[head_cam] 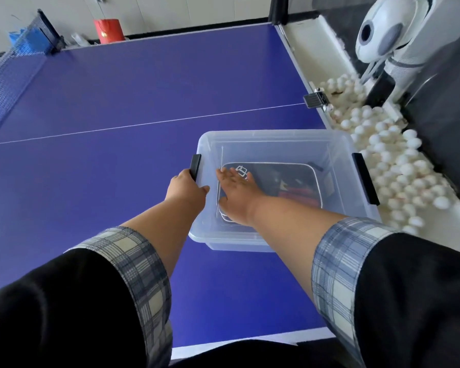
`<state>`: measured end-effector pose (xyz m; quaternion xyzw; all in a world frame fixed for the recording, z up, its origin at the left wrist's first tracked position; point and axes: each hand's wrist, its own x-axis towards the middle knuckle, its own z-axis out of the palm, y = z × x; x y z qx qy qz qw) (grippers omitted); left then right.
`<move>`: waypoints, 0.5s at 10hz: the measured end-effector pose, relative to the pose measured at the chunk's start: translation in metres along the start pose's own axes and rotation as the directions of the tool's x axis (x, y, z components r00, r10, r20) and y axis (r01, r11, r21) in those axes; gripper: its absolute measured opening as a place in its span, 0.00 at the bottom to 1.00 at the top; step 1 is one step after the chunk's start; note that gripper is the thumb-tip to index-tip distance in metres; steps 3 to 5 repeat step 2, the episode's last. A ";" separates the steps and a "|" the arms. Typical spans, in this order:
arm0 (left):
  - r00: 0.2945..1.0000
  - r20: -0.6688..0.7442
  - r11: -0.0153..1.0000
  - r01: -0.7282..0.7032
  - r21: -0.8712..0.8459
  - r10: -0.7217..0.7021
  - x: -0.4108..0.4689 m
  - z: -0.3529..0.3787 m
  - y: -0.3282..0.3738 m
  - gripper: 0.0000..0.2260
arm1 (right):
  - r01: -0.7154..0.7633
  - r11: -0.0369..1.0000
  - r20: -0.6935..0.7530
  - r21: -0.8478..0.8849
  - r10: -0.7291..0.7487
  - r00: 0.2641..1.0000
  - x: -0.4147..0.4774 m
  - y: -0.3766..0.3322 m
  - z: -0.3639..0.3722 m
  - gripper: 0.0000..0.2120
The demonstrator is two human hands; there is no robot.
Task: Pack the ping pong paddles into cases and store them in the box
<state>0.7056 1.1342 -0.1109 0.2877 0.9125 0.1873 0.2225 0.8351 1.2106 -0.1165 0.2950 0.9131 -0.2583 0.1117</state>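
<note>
Right now the person is leaning over the blue ping pong table (117,107) with both arms out toward the clear plastic storage box (276,138). The left hand (187,187) is curling around the box's near-left rim just beside a black latch (195,166), steadying it. The right hand (235,191) is reaching down inside, fingers spread flat and holding nothing, pressing on or just hovering over a black paddle case (284,179) lying on the box floor; I cannot tell which through the glare.

What is worrying me is the box's place: it is sitting near the table's right edge, and a hard push on the case could be sliding it toward the trough of white balls (388,160). The case also looks partly unzipped, with something red showing, so a paddle could be slipping out if it gets shoved. A stack lying crooked might be keeping a lid from seating later.

Counting: one box, two black latches, one case clearly showing, possibly another beneath it. No loose paddles are lying on the table. One ball-feeding machine (383,35) is standing at the right, one net (11,65) at the left, one red bag (109,30) beyond.
</note>
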 end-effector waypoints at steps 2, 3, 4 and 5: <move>0.998 0.003 0.996 0.067 0.057 -0.067 -0.004 0.002 0.012 0.19 | -0.002 0.997 -0.040 0.071 0.005 0.999 0.002 -0.003 -0.001 0.32; 0.998 0.003 0.996 0.067 0.057 -0.067 -0.004 0.002 0.012 0.19 | -0.002 0.997 -0.040 0.071 0.005 0.999 0.002 -0.003 -0.001 0.32; 0.998 0.003 0.996 0.067 0.057 -0.067 -0.004 0.002 0.012 0.19 | -0.002 0.997 -0.040 0.071 0.005 0.999 0.002 -0.003 -0.001 0.32; 0.998 0.003 0.996 0.067 0.057 -0.067 -0.004 0.002 0.012 0.19 | -0.002 0.997 -0.040 0.071 0.005 0.999 0.002 -0.003 -0.001 0.32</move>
